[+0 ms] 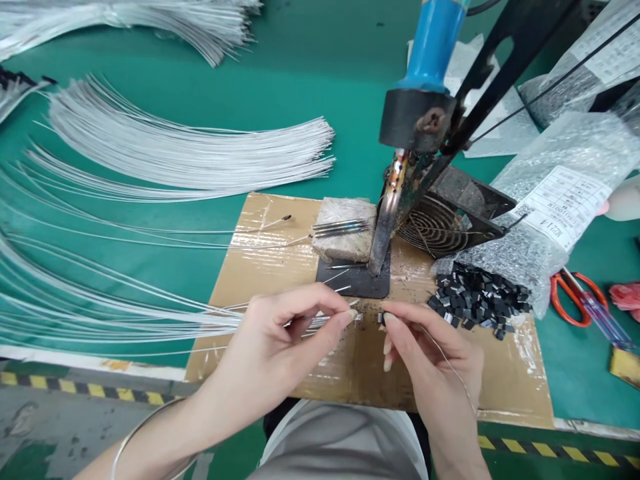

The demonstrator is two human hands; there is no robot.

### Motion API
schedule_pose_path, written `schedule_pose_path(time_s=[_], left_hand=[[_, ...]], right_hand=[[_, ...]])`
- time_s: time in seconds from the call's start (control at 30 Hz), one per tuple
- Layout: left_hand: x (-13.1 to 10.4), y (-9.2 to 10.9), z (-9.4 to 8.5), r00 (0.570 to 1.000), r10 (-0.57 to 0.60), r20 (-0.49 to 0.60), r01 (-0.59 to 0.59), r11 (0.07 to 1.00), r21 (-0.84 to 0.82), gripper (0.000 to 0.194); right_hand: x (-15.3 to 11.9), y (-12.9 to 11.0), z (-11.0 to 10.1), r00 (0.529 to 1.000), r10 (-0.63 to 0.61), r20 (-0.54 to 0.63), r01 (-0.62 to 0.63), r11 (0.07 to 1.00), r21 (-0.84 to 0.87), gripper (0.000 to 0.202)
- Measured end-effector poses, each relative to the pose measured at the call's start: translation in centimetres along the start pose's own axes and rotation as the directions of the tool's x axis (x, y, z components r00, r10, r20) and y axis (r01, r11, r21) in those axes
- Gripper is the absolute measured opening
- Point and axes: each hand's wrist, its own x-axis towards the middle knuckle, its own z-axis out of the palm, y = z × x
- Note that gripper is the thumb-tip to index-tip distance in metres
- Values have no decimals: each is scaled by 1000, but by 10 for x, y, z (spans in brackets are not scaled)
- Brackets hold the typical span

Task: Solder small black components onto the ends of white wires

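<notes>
My left hand (pixel 287 340) is closed in a pinch just left of the middle, with a thin white wire (pixel 355 303) poking out past the fingertips. More white wires (pixel 220 320) pass beneath that hand. Facing it, my right hand (pixel 435 363) pinches a small black connector (pixel 381 319) with a row of metal pins on its left side. A thin strand of solder wire (pixel 454 371) also runs through the right hand. A small gap separates the two hands. Behind them, the soldering iron (pixel 387 227) points down at a dark pad (pixel 375 283).
A worn block (pixel 345 247) carrying metal rods stands left of the iron, a black fan (pixel 435 220) to its right. Black connectors (pixel 480 300) lie heaped beside bubble wrap (pixel 580 167). Orange-handled scissors (pixel 570 310) rest farther right. White wire bundles (pixel 190 153) cover the left.
</notes>
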Motion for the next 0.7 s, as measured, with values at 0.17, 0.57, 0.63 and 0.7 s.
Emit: schedule_pose_path(time_s=[0.17,0.57,0.63,0.7], left_hand=[[5,6,0,1000,-6,-25,6,1000,0,14],[5,12,2,999,-40,5,40,994,-104,13],[5,12,3,999,-34,12,35,991,-131,14],[5,13,4,999,-34,15,36,988,-153,15]], right_hand=[[3,-5,7,1000,18,13,-19,999,34,10],[5,-6,12,999,37,26,-40,995,96,14],[4,-6,12,999,45,26,-47,994,100,13],[4,-6,12,998,48,30,-51,993,105,12]])
